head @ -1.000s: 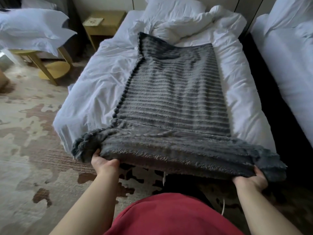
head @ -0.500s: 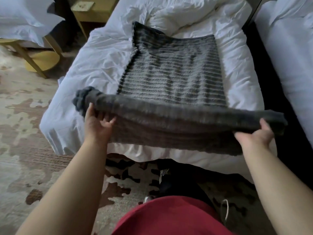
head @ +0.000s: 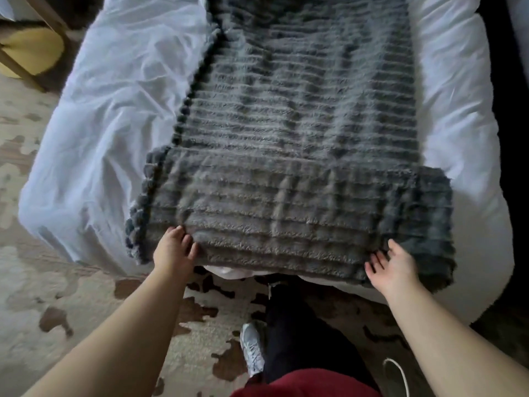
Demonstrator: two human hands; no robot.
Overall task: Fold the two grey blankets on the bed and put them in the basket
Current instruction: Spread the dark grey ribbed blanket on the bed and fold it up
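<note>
One grey ribbed blanket (head: 300, 116) lies lengthwise on the white bed (head: 114, 110). Its near end is folded back onto itself, forming a wider double band (head: 286, 213) at the foot of the bed. My left hand (head: 174, 249) touches the band's near left edge with relaxed fingers. My right hand (head: 393, 267) rests at the near right edge, fingers spread and holding nothing. A second blanket and the basket are not in view.
A yellow wooden chair (head: 25, 50) stands at the upper left beside the bed. Patterned carpet (head: 57, 296) covers the floor around my shoe (head: 253, 351). A dark gap (head: 512, 138) runs along the bed's right side.
Both hands lifted the blanket's near end, carried it forward and laid it down on the rest of the blanket. They have since let go and drawn back to the near edge.
</note>
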